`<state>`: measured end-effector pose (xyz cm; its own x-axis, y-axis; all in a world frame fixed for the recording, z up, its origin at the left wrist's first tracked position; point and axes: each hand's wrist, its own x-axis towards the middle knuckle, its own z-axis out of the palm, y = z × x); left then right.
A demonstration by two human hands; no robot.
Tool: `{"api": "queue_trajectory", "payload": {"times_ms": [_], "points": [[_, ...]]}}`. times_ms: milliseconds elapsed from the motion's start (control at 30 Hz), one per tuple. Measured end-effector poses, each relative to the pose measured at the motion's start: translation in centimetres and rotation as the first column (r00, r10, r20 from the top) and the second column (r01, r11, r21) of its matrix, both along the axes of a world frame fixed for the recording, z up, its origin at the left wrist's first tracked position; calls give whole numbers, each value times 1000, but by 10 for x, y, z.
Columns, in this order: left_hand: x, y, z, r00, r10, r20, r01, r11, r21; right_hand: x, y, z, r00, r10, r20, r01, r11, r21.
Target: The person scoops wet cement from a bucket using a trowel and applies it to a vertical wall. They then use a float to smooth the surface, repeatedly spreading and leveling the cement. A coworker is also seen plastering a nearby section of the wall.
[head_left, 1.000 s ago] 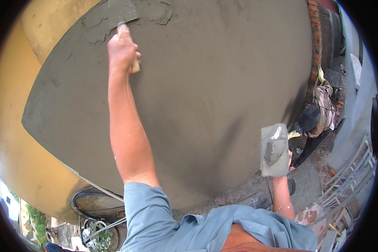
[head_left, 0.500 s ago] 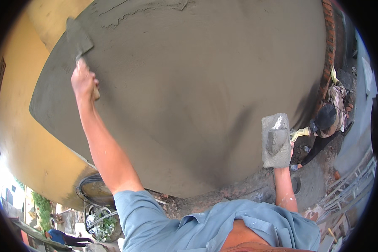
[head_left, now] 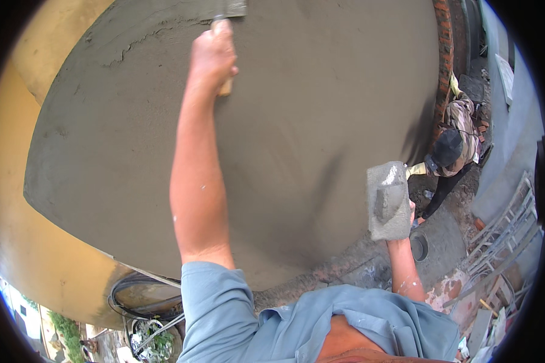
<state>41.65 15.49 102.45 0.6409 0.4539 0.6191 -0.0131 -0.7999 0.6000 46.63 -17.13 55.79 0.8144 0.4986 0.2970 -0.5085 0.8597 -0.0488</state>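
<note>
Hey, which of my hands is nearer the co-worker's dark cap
Right. In view, your right hand is below and left of the dark cap; your left hand is far to its upper left.

There is one trowel (head_left: 235, 8), one mortar board (head_left: 396, 213), one co-worker (head_left: 462, 118)

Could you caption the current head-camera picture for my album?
Left hand gripping a tan-handled metal trowel at a grey plastered wall; right hand holding a grey, mortar-coated rectangular board.
</note>
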Motion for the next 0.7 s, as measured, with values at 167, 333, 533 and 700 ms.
{"api": "queue_trajectory", "payload": {"times_ms": [167, 333, 533, 700], "points": [[51, -3, -37, 998, -43, -49, 48, 994, 96, 1, -4, -7, 999, -43, -1, 43, 997, -61], [-8, 15, -75, 985, -94, 142, 87, 995, 53, -8, -3, 14, 996, -90, -9, 88, 987, -135], [-122, 67, -48, 824, 150, 546, 89, 918, -386, -14, -2, 24, 987, -149, -59, 135, 972, -194], [-110, 56, -40, 907, 162, 389, -34, 948, -316, -6, -3, 8, 993, -119, -26, 113, 982, -154]]}}
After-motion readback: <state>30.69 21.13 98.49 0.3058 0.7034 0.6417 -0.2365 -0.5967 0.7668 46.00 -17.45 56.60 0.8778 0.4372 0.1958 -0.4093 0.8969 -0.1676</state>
